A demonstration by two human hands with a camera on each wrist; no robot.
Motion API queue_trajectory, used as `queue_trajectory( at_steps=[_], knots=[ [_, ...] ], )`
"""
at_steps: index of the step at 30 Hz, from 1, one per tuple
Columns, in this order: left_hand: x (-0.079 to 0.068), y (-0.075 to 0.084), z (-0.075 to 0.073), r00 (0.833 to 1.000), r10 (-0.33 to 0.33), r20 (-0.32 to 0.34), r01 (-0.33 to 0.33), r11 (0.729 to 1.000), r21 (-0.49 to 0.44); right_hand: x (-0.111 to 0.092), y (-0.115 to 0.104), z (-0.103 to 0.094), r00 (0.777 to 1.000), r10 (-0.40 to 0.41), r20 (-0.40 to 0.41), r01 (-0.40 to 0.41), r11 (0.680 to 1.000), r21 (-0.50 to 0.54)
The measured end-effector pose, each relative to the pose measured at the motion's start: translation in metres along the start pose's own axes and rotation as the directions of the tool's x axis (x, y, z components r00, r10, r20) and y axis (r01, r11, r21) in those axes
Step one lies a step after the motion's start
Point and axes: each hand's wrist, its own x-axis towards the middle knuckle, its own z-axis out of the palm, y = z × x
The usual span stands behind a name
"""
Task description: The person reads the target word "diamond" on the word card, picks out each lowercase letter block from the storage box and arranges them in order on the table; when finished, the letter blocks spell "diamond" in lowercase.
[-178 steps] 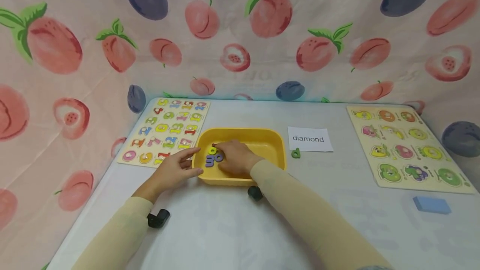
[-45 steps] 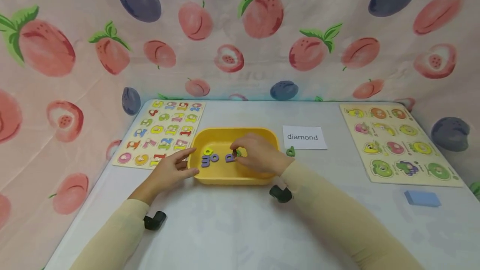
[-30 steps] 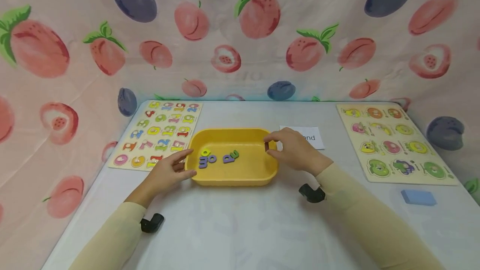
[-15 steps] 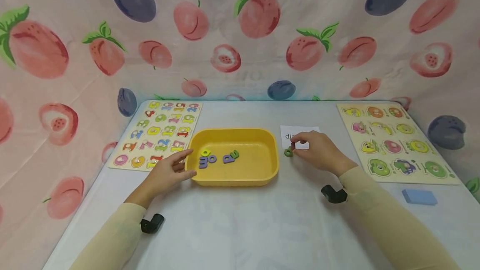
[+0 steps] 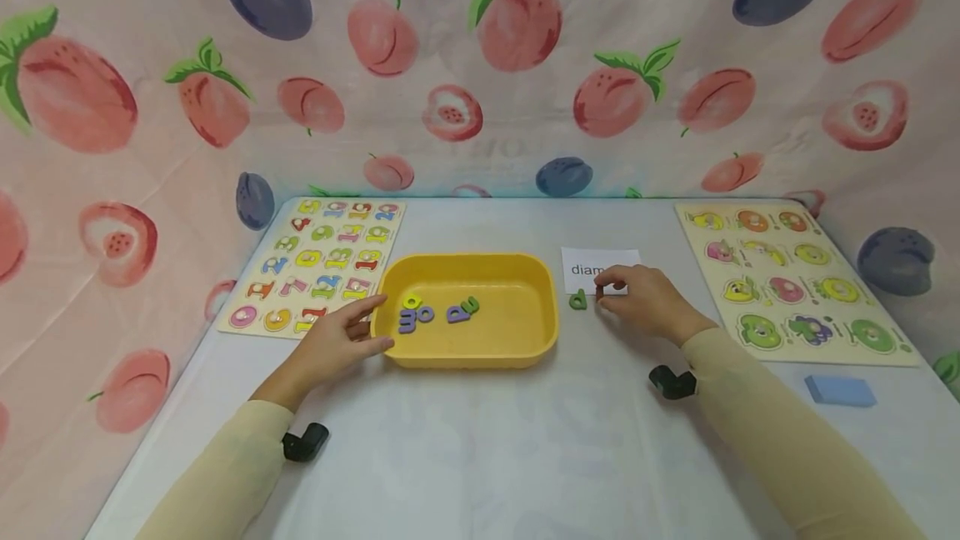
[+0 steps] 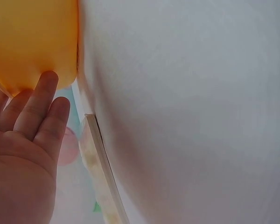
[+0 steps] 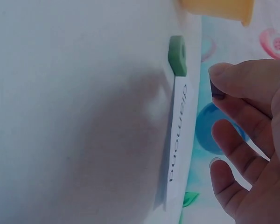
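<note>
My right hand [image 5: 647, 303] pinches a small dark reddish piece [image 7: 216, 90] between thumb and forefinger, its other fingers loosely bent. It is above the table, just right of a green letter d [image 5: 577, 300] and over part of a white card [image 5: 579, 259] printed "diamond". My left hand [image 5: 330, 348] rests its fingertips on the outer left end of a yellow tray [image 5: 517, 361], fingers fairly straight in the left wrist view. Inside the tray lie a purple m [image 5: 407, 322], a purple o [image 5: 425, 314], a yellow round letter [image 5: 412, 300], and a purple letter [image 5: 457, 316] beside a green one [image 5: 471, 305].
A number puzzle board [image 5: 306, 233] lies at the back left, partly behind the tray and left hand. At the right is a fruit puzzle board [image 5: 731, 261], with a blue block [image 5: 840, 391] in front of it. A fruit-print cloth [image 5: 517, 115] hangs behind the table.
My right hand has taken the dark piece from the tray, carried it right over the rim, and now holds it just past the green d. The left hand has stayed at the tray.
</note>
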Motion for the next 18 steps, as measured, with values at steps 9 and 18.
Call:
queue_trajectory(
  at_steps=[9,18],
  knots=[
    [0.001,0.000,-0.001,1.000,0.000,0.004,0.000,1.000,0.010,0.005,0.002,0.007,0.998,0.055,0.030,-0.056,0.998,0.027],
    [0.000,0.001,0.000,1.000,-0.004,0.004,0.004,1.000,0.013,0.013,0.006,0.017,0.999,0.037,0.037,-0.037,0.999,0.021]
  ],
)
